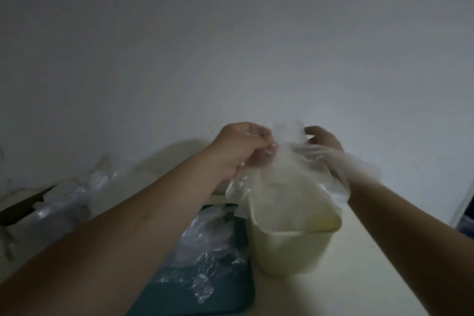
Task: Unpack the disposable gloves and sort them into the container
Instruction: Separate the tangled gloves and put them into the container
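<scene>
A plain white wall [230, 33] was seen across most of the dim view. Below it a pale table [372, 264] was laid with a teal tray [225, 290], on which crumpled clear wrapping [205, 246] was left. Just right of the tray a cream container [287, 249] was set, mouth upward. Directly above that mouth a clear glove [284, 169] was held, its long axis roughly upright and its finger ends drooped toward the rim. Its upper edge was pinched by the curled fingers of the left hand [241, 146] and gripped opposite by the right hand [324, 138]. Neither was judged clearly nearer, so a straight lowering was judged to be called for.
</scene>
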Demonstrator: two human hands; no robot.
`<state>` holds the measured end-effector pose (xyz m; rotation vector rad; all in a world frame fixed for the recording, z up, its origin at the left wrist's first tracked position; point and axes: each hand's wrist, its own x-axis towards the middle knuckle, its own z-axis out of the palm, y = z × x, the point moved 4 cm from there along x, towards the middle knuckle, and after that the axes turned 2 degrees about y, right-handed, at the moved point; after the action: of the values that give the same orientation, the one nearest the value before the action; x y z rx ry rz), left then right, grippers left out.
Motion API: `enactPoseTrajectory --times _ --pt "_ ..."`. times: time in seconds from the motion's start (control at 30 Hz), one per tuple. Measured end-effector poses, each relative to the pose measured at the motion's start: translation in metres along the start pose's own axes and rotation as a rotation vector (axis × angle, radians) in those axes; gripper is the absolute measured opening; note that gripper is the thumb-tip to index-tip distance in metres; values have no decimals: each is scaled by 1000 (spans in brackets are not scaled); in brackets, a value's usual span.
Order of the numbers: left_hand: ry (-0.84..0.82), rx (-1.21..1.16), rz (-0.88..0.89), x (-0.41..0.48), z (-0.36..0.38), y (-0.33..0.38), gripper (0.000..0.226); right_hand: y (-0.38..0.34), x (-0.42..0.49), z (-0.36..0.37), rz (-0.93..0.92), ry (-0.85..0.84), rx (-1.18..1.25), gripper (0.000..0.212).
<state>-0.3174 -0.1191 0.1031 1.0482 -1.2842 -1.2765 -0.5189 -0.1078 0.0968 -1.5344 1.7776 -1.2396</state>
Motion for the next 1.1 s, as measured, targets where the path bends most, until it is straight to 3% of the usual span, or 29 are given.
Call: enactPoseTrajectory --times 0.13,0.2,0.3,0.43,0.6,0.8,0.93,1.03,1.1 --pt "22 227 -45 31 16 -37 23 5 6 -45 -167 235 -50 38" --pt "22 311 -55 41 22 -49 21 0 -7 -53 -216 208 -58 29" --pt "78 366 -54 51 31 -59 22 -12 -32 -29 -321 -76 -197 21" --pt "128 381 -30 51 33 -63 29 -4 -61 37 -266 -544 -634 49" --pt "262 402 127 30 -1 -44 27 15 -43 85 -201 -686 -801 61" --pt "226 443 147 -11 -58 -40 13 47 -25 109 -148 -740 -1015 62" --pt "123 707 124 -45 -95 -52 9 19 -32 100 -192 -769 -1076 57" --pt "81 994 115 -65 -124 -68 3 -17 -38 84 -312 -582 -1058 54" --pt "64 1203 73 -76 -140 -82 13 -38 -47 81 -382 -431 -974 48"
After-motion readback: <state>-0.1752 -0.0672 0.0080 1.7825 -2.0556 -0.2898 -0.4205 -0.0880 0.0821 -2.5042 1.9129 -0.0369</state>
